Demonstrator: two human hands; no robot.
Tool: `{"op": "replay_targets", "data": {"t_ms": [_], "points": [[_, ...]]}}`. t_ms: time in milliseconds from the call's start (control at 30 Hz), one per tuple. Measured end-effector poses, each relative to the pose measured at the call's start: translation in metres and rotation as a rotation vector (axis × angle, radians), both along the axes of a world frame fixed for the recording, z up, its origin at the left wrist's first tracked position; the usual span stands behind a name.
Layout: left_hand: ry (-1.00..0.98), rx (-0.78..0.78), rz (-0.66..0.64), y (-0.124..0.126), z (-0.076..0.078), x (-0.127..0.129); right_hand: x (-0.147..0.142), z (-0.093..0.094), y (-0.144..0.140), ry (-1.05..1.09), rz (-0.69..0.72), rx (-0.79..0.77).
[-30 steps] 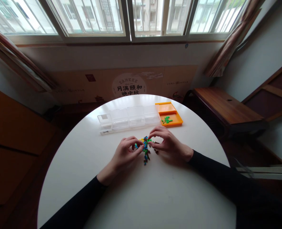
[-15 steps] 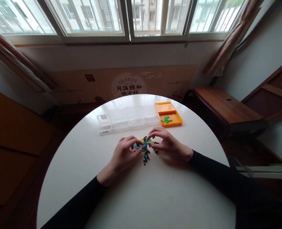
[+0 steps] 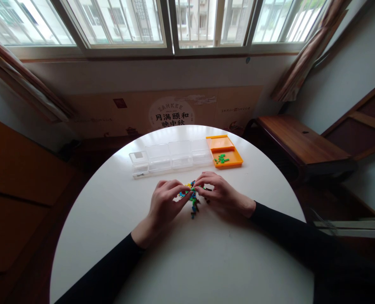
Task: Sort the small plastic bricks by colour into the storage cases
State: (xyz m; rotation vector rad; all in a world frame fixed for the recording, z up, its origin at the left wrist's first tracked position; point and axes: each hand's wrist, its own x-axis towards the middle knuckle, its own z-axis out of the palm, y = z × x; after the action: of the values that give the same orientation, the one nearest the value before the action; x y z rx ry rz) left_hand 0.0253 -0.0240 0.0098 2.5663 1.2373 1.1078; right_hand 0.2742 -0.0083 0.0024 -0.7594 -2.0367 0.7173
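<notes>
While we work centre of table, left hand & right hand pinch-curled over pile of small coloured pieces; exact piece gripped: can't tell. Risk: fingertip nudge scatters pieces, mixing w/ green pieces in orange tray.

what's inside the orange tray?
The orange tray holds a few small green pieces in its near half. The far half looks bare. Nothing covers it; both hands are away from it, at the mixed pile.
</notes>
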Motion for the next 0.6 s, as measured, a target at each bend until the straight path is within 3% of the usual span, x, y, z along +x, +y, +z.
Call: {"op": "replay_targets", "data": {"t_ms": [600], "points": [[-0.024,0.118,-0.04,0.0005,0.0015,-0.0029,-0.0006,0.0025,-0.0003,0.028,0.005,-0.092]]}}
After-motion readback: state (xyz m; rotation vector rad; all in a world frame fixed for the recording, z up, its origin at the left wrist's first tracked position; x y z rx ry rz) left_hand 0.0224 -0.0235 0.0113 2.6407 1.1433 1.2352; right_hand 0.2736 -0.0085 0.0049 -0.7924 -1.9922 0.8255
